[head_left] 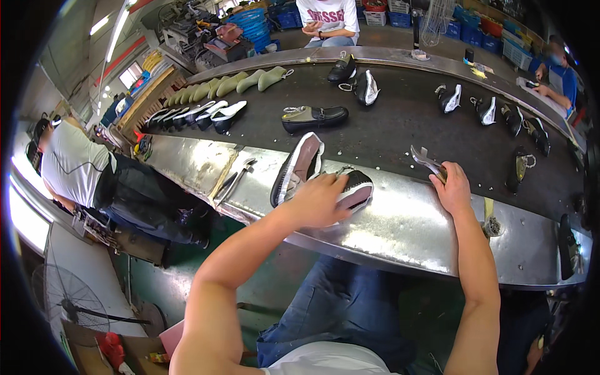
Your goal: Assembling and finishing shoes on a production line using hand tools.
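My left hand [320, 199] is curled over a dark shoe [360, 187] with a pale edge and a pinkish-brown underside, lying on the metal table edge. Much of this shoe is hidden under the hand. Just left of it lies another shoe [302, 164], its brownish underside turned up, with a white rim and black stitched side. To the right, my right hand [452, 187] grips metal pincers [427, 162] by the handle, their head pointing away from me above the table. The pincers and the shoe are apart.
A second pincer-like tool [234, 180] lies left on the metal strip [400, 219]. Shoes, such as one black and olive shoe [314, 117], stand on the dark belt [400, 119]. Green shoe lasts [234, 83] line the far left. Other people sit opposite [328, 25] and stand left [78, 159].
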The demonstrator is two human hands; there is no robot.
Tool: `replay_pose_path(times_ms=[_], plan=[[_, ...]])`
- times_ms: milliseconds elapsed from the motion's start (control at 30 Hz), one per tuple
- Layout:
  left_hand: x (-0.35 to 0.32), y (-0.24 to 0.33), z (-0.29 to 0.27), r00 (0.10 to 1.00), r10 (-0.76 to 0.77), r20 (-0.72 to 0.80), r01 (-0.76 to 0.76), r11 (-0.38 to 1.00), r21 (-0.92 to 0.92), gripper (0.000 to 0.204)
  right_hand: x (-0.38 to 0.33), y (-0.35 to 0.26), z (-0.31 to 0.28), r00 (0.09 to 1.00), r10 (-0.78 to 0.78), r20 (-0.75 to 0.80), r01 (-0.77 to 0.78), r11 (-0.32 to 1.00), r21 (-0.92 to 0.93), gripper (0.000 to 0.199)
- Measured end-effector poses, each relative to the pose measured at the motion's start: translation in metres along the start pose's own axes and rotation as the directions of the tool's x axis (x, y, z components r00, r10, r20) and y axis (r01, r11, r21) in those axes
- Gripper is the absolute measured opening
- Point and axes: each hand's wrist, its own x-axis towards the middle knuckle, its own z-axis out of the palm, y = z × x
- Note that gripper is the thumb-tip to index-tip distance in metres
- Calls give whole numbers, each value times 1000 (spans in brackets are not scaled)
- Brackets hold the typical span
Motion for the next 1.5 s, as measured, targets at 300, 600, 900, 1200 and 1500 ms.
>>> replay_pose_path(times_ms=[300,600,900,1200,1500], plan=[[37,-6,17,992,-34,-123,18,991,-129,68,-50,-40,-17,992,-119,-46,113,986,-123,47],[-161,54,122,913,-92,-397,-338,374,-864,79,-276,-199,-134,791,297,535,-564,693,448,34],[-249,84,288,989,-117,-93,-77,137,-988,66,-394,-259,-160,474,177,862,-785,528,323,27],[-271,95,281,997,-30,-74,-69,154,-986,53,-401,-290,-142,453,71,889,-803,466,372,22],[-262,84,290,993,-70,-94,-74,247,-966,53,-349,-264,-150,641,202,741,-755,344,559,23]])
